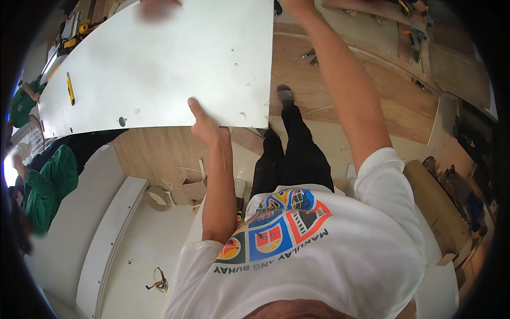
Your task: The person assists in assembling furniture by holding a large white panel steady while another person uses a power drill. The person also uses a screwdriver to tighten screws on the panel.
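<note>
A large white panel [159, 69] spans the upper left, with a few small holes and scuffs in its surface. My left hand [206, 123] grips its near edge, thumb lying on top and fingers hidden underneath. My right arm reaches far forward past the panel's right edge. Only part of my right hand [298, 4] shows at the top of the picture; its fingers are out of sight. A yellow utility knife [70, 89] lies on the panel's left part.
People in green sleeves [56, 173] are at the left, by the panel's far end. A long white board [114, 239] and a tape roll [156, 198] lie at lower left. Plywood [366, 95] covers the floor ahead. Cardboard [435, 207] leans at right.
</note>
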{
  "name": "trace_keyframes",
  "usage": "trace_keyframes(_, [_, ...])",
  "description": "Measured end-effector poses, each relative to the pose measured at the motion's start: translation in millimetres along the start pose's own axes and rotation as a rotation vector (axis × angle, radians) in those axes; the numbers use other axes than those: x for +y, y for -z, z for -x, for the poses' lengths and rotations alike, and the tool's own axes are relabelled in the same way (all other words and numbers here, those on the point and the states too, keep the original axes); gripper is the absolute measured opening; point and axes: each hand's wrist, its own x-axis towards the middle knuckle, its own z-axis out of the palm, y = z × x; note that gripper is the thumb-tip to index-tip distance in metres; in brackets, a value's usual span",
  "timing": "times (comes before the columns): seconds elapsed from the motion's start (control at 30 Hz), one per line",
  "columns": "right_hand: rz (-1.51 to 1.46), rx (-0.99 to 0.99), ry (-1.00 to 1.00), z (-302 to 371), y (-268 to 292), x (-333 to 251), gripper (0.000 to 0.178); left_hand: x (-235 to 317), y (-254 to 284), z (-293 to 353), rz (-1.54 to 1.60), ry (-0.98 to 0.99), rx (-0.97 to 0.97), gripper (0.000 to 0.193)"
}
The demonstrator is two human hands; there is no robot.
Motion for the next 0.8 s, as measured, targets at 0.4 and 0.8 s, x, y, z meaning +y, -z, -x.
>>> trace_keyframes(0.4, [-0.047, -0.342, -0.117, 255.2, 115.7, -155.0, 0.014, -2.0, -7.8, -0.7, 0.043, -0.026, 0.005, 0.064])
trace_keyframes(0.8, [0.097, -0.081, -0.062, 27.3, 20.9, -14.8, 0.015, -7.7, -1.4, -3.7, 0.069, -0.06, -0.03, 0.061])
